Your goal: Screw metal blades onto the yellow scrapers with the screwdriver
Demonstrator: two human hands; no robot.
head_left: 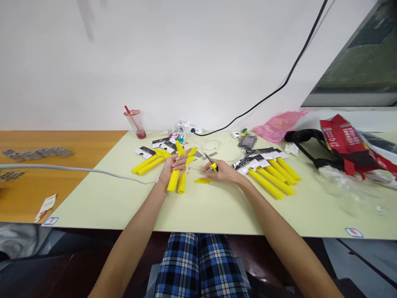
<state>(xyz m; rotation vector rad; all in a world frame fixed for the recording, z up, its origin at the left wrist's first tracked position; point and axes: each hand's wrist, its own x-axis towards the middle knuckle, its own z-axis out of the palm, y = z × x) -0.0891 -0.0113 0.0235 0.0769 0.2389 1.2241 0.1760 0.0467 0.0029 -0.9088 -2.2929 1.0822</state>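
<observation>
My left hand [179,163] is closed round a yellow tube-shaped handle [173,179]. A second yellow tube [181,184] hangs right beside it; whether the two are joined is hidden by my fingers. Flat yellow ends [192,152] stick out past the fingertips. In my right hand [223,170] is a small pointed metal tool [214,166] with a yellow and black grip, its tip towards my left hand. Below the right fingers a flat yellow piece [202,181] lies on the table. Tiny parts are scattered between the hands, too small to name.
More yellow tubes with black-and-white header cards lie at left [149,164] and right [273,182]. A plastic cup [136,124] with a straw stands at the back left. Behind are a power strip [186,126] and white cable [214,145]. A red bag [344,140] lies far right.
</observation>
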